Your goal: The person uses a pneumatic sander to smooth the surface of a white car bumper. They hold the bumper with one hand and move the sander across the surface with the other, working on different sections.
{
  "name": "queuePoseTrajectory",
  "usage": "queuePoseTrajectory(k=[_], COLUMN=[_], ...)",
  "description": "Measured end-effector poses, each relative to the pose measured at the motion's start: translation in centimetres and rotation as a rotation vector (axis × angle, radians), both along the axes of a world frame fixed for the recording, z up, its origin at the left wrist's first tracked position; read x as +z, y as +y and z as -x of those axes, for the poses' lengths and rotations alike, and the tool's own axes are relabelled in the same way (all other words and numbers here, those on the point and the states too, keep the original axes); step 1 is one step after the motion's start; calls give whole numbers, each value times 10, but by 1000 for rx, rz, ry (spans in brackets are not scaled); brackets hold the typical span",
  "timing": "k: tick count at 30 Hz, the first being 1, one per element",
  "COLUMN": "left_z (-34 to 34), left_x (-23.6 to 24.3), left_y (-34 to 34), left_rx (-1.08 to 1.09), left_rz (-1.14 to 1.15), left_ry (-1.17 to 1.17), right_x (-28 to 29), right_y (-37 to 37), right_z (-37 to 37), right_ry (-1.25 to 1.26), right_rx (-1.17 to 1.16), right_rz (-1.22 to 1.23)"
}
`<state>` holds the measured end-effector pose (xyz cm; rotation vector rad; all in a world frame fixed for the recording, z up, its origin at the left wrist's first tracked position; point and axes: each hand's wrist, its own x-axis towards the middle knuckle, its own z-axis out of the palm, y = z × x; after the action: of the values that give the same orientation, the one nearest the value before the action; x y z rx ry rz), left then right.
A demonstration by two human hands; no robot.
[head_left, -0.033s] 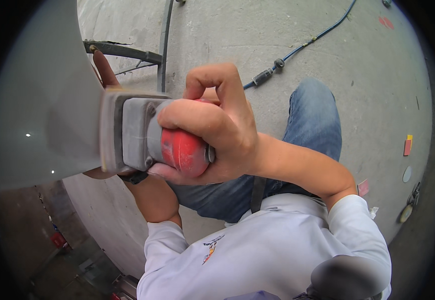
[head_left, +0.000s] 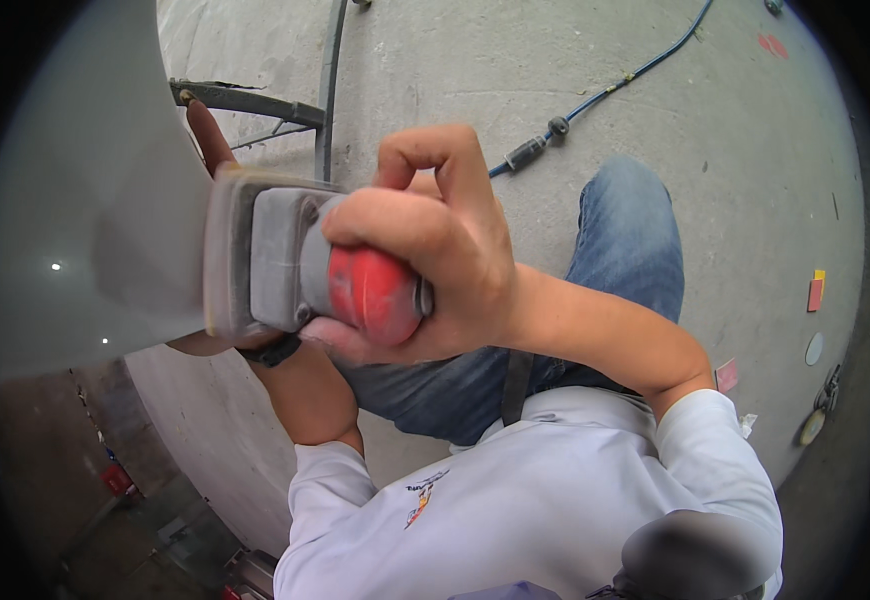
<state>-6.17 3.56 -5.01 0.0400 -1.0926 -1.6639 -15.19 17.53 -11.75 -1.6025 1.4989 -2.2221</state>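
My right hand (head_left: 435,240) is wrapped round the red and grey body of a sander (head_left: 280,250), its thumb and fingers curled about the red part. The sander's flat pad, smeared by motion, stands against the edge of a large smooth grey curved panel (head_left: 75,230). My left hand (head_left: 212,135) is mostly hidden behind the panel and the sander. One stretched finger shows above the pad, beside the panel's edge. A black band (head_left: 270,350) circles my left wrist below the sander.
A dark metal frame (head_left: 325,110) stands beyond the panel. On the grey concrete floor a blue hose (head_left: 605,92) with a black coupling (head_left: 525,153) runs to the upper right. Small red and yellow pieces (head_left: 816,290) and a pale disc (head_left: 814,348) lie at the right.
The sander and my right hand have shifted slightly up and to the right along the panel's edge. My left hand stays about where it was.
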Motion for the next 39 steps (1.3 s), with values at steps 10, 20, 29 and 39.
queuePoseTrajectory(k=[10,20,29,39], left_z=[-8,8,-1,-4], left_x=[-6,2,-2,-3], left_y=[5,10,3,-5], left_rx=[-381,-267,-337,-297], left_rz=[-289,-231,-223,-163], left_ry=[389,347,398,319], right_x=[8,-1,-20,-42], right_y=[0,6,12,23], right_z=[-7,-7,-3,2], right_ry=[-86,9,17,-8], right_rx=[-55,-35,-36,-93], right_rz=[-16,-12,-57,-169])
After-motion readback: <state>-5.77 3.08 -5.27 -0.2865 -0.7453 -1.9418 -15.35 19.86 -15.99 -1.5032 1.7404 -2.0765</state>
